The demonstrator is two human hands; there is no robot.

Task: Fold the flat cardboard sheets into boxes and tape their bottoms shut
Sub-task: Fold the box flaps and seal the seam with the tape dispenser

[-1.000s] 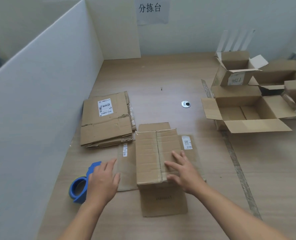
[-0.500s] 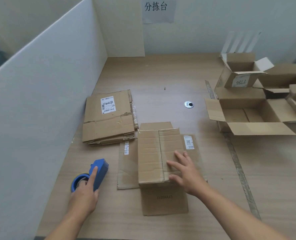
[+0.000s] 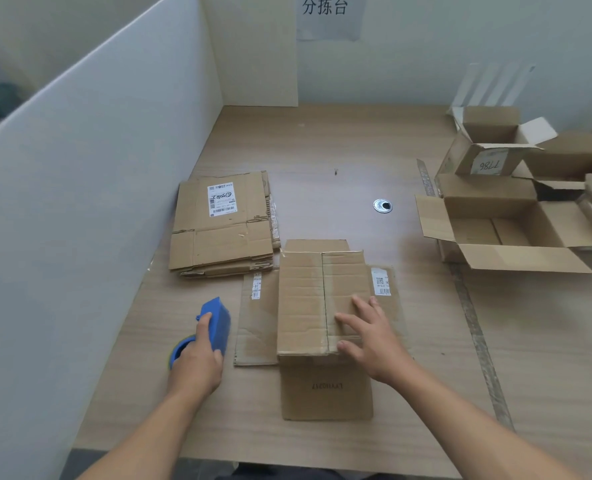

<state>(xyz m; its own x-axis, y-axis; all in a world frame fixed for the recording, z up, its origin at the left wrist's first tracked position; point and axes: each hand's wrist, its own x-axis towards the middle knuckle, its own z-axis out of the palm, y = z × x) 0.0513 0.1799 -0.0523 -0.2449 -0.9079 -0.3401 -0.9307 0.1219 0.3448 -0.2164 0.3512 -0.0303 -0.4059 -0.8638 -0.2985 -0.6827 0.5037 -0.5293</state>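
1. The cardboard box sits near the front middle of the tabletop, two flaps folded shut on top.
2. My right grip presses its right flap, fingers straight and spread.
3. My left grip curls round the blue tape dispenser, just left of the box.
4. The flat sheets are stacked behind on the left, and the open boxes stand far right.

The wooden table carries a stack of flat cardboard sheets at left, an upturned box at centre — blue tape dispenser just beside it — and open boxes at right.
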